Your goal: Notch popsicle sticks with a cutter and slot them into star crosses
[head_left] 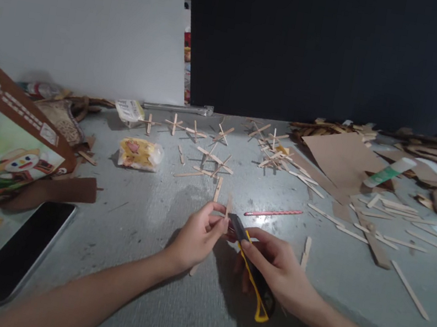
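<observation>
My left hand pinches a small wooden craft stick between thumb and fingers, its upper end standing up. My right hand is wrapped round a yellow and black utility knife. The knife's front end points at the held stick, close by my left fingertips; whether the blade touches the wood I cannot tell. Another craft stick lies just beyond my left hand. A red pencil rests on the grey surface past the knife. To the right of it lies a short stick piece.
Several crossed-stick pieces stand at the back. A yellow packet sits left of centre. On the right are loose sticks, cardboard and a glue stick. A phone and a printed bag occupy the left.
</observation>
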The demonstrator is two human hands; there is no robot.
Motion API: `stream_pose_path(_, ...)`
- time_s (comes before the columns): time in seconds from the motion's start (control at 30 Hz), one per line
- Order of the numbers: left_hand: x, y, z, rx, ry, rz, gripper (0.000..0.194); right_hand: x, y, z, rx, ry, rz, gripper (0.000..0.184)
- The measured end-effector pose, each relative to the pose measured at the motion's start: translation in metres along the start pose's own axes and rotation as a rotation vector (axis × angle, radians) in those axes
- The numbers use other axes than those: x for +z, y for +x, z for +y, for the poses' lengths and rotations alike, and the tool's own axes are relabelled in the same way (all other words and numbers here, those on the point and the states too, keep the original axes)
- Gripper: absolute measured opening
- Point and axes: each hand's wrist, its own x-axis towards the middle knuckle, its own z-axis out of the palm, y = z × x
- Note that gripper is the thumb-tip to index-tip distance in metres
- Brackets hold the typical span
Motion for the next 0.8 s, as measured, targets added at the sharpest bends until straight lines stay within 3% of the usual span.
stream_pose_path(0.2, 0.000, -0.001, 0.004, -0.027, -0.011, -0.004, 0.048, 0.004, 0.005, 0.008, 0.049, 0.277, -0.062, 0.051)
stream_pose_path(0.3, 0.001, -0.002, 0.006, -0.026, -0.042, -0.018, 0.047, 0.004, 0.005, 0.006, 0.006, 0.346, -0.067, 0.050)
stream_pose_path(0.4, 0.002, -0.002, 0.007, -0.037, -0.076, -0.015, 0.049, 0.002, 0.005, 0.001, -0.056, 0.260, 0.000, 0.050)
stream_pose_path(0.63, 0.003, -0.003, 0.004, -0.059, -0.101, -0.106, 0.050, 0.000, 0.013, -0.003, -0.107, -0.070, 0.315, 0.056)
stream_pose_path(0.7, 0.003, -0.004, 0.002, -0.092, -0.106, -0.147, 0.052, 0.001, 0.016, -0.004, -0.117, -0.130, 0.342, 0.055)
stream_pose_path(0.8, 0.002, -0.004, 0.001, -0.137, -0.107, -0.230, 0.054, 0.002, 0.019, -0.005, -0.139, -0.129, 0.284, 0.051)
